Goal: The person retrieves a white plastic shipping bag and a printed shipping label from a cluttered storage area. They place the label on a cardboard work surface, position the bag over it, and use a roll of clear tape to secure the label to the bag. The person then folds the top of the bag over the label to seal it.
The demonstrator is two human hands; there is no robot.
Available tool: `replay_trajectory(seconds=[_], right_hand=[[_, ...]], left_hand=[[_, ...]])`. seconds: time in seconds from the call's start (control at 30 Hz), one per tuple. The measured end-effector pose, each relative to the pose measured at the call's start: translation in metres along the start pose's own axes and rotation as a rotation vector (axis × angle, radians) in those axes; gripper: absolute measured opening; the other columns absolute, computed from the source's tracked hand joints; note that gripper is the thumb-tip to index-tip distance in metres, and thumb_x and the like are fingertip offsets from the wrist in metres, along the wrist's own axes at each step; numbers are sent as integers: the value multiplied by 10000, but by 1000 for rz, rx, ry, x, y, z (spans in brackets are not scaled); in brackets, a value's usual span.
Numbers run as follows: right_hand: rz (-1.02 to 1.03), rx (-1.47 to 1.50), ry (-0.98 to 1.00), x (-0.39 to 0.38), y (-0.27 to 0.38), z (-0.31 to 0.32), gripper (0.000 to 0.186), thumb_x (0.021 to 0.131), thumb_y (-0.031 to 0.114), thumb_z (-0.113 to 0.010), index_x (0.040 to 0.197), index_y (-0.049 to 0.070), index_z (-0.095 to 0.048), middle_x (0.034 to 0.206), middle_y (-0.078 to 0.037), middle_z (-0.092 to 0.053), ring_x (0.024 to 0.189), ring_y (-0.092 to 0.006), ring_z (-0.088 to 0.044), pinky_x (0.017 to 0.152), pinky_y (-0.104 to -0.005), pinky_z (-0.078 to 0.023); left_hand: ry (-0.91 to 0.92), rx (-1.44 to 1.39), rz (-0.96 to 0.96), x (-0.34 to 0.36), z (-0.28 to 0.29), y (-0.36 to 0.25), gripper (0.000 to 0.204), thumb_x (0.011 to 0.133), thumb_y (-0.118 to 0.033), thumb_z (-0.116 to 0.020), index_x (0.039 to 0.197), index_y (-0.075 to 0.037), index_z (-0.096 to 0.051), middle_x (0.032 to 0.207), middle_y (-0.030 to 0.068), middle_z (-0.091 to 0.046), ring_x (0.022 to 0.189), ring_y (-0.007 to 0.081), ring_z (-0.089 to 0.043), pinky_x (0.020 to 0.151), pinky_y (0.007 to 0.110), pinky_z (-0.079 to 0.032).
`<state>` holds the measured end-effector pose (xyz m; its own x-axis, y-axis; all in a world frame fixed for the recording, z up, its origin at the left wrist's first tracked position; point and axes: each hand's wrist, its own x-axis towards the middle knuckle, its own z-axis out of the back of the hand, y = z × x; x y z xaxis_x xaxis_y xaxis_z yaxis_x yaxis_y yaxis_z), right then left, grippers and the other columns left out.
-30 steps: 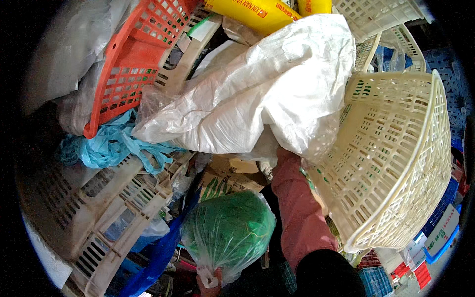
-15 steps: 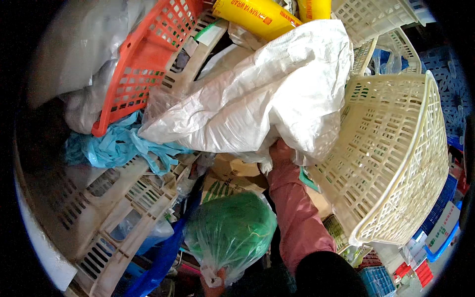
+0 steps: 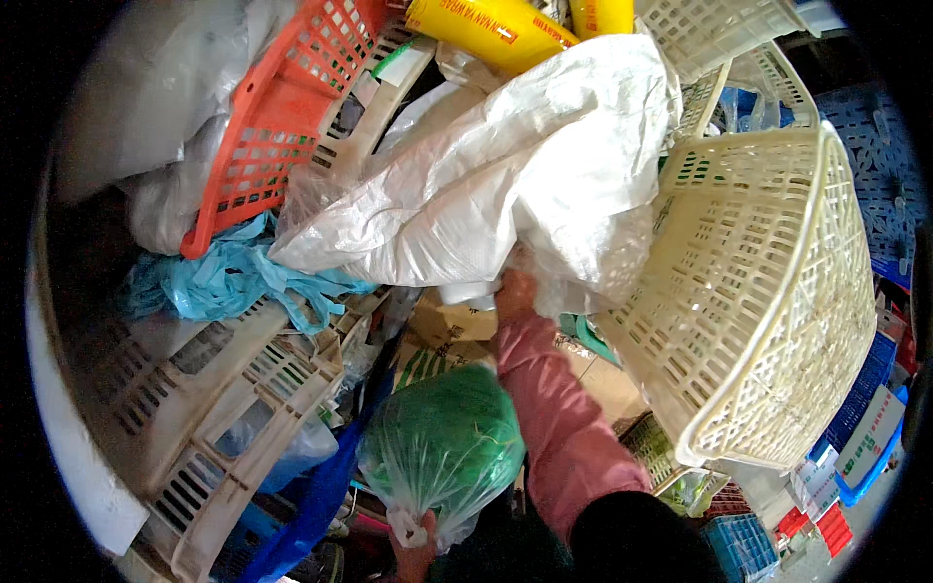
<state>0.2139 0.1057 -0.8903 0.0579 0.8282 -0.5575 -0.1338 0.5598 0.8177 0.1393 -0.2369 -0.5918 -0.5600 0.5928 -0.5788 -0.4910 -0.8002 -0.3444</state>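
Low in the view, my left hand is closed round the gathered neck of a clear plastic bag filled with something green and leafy-looking. Its bulging part rests above the fist. My right hand, at the end of a pink sleeve, reaches in under the lower edge of a crumpled white woven sack. The sack covers its fingers, so their grip is hidden. Against that hand, on its left, a smooth white rounded thing peeks out; its kind does not show. Brown cardboard lies beneath.
A cream plastic basket stands tilted at the right. At the left are a red basket, light blue plastic strips and a dirty pale crate. Yellow wrapped rolls lie at the far side, blue crates at lower right.
My right hand has moved a little left and up under the sack, and more of the white rounded thing shows. The green-filled bag stays in my left hand. The whole view has shifted slightly.
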Motion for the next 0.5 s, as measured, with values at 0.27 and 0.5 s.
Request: replay_trajectory(seconds=[0.27,0.5], right_hand=[[-475,543,-44,-42,-51,-36,399,828,91,-549,1216,23,-488,1093,-123,-576,892,-236,-569,793,-356,-484],[8,301,-63,-27,-14,-53,792,627,64,-670,1358,81,-365,1122,-163,-581,1046,-360,-546,862,-394,-457]], left_hand=[[22,12,-96,-9,3,8,386,797,-207,-677,1063,27,-525,973,222,-551,880,409,-549,748,472,-450],[54,-244,123,-10,6,-7,462,805,-232,-683,1126,51,-508,1070,227,-548,993,378,-543,845,449,-439]])
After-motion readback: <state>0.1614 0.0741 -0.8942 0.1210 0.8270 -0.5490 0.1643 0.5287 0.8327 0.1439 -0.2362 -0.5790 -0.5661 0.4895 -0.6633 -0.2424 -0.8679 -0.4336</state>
